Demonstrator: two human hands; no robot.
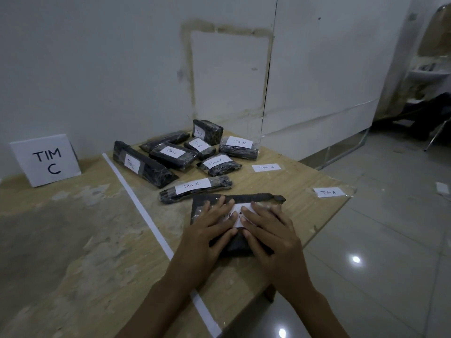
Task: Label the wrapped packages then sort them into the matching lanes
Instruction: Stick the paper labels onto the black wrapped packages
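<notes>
step: labelling | left hand [210, 230], right hand [271, 230]: flat, fingers spread, pressing Tim A label [240, 208] onto near package [256, 197], right of white strip [146, 215] | next: probably grip, carry to A lane, unseen here

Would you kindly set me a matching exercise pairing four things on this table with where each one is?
Things: 1 TIM C sign; 2 TIM A package; 3 outer loose TIM A label; 4 long TIM C package.
Places: a flat near the table's right edge; b under the left hand and right hand; c at the package pile's left side; d standing left of the white strip.
Pairs: 1-d; 2-b; 3-a; 4-c.
</notes>
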